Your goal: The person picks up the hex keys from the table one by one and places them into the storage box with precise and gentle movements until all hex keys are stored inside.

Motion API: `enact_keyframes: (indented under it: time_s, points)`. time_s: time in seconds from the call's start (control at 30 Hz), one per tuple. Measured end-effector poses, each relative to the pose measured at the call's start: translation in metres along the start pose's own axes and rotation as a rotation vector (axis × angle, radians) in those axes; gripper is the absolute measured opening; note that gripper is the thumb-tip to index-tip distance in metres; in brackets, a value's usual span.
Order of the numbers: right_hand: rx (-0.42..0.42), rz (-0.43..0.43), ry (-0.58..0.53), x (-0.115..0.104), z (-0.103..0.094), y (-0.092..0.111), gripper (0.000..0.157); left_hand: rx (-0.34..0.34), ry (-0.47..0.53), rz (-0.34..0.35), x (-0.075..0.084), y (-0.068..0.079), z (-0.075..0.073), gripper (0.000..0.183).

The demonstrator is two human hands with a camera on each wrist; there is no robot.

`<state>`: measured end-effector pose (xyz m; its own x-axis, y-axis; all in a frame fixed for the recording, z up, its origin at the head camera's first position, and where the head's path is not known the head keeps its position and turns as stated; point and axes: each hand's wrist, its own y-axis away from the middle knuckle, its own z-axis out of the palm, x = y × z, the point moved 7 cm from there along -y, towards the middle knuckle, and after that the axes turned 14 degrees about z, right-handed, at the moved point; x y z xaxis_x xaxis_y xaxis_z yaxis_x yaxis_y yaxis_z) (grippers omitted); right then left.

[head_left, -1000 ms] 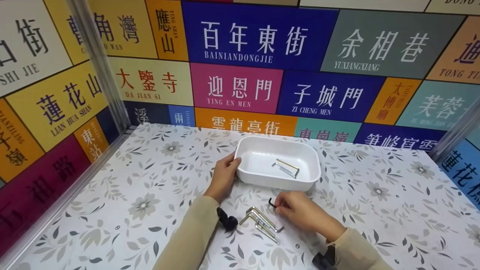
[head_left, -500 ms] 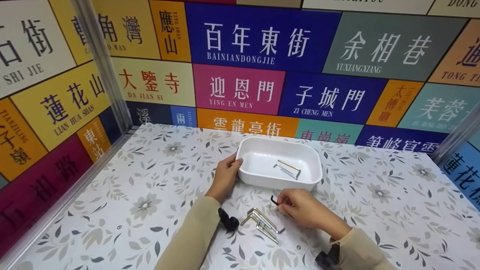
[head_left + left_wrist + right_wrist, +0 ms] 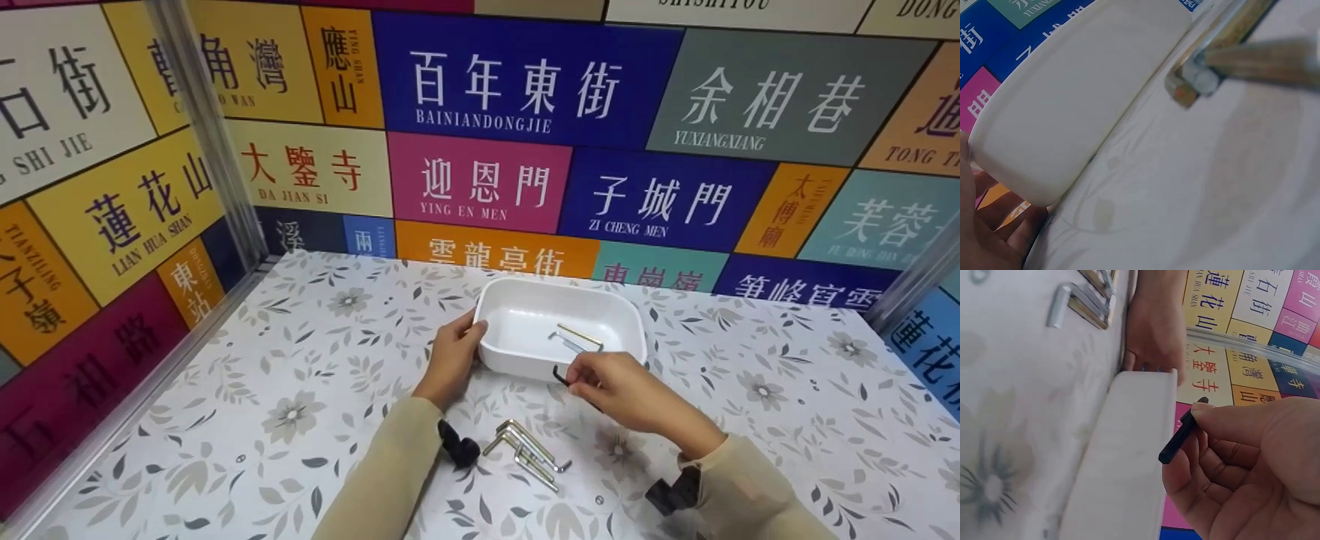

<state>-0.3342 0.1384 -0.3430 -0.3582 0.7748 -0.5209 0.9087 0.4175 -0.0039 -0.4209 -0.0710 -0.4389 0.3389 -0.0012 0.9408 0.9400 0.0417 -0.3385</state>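
My right hand [image 3: 619, 386] pinches a black hex key [image 3: 1180, 434] between thumb and fingers. In the head view it is at the near right side of a white plastic tub [image 3: 525, 365], with the key's short bent end [image 3: 559, 374] showing to its left. My left hand [image 3: 448, 358] grips the tub's left end, thumb by the rim and fingers bent around the end wall [image 3: 1044, 140]. Inside the tub lie a gold hex key [image 3: 580, 334] and a silver hex key [image 3: 568, 342], partly hidden by my right hand.
Several gold and silver hex keys [image 3: 525, 450] lie in a loose pile on the floral tablecloth [image 3: 300, 465], in front of the tub between my forearms. A wall of coloured street-name panels [image 3: 480, 180] stands behind the table, with a metal corner post [image 3: 217, 127] at left.
My right hand has moved up and slightly right, from beside the pile to the tub's near rim, carrying the black hex key. My left hand stays on the tub.
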Motion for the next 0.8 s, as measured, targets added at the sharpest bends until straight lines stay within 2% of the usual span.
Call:
enact_keyframes:
  time_s: [0.23, 0.4, 0.57, 0.8]
  points:
    - [0.049, -0.003, 0.05, -0.006, -0.021, -0.017, 0.004, -0.001, -0.005, -0.018, -0.002, -0.001, 0.0, 0.051]
    - [0.057, 0.007, 0.079, -0.004, -0.03, -0.033, 0.004, 0.006, -0.015, -0.008, 0.0, -0.001, 0.0, 0.049]
    - [0.05, 0.019, 0.097, 0.002, -0.033, -0.053, 0.005, 0.012, -0.015, 0.011, 0.001, -0.001, 0.0, 0.048]
    - [0.024, 0.046, 0.124, 0.01, -0.028, -0.081, 0.006, 0.004, -0.02, -0.003, 0.001, -0.002, -0.003, 0.05]
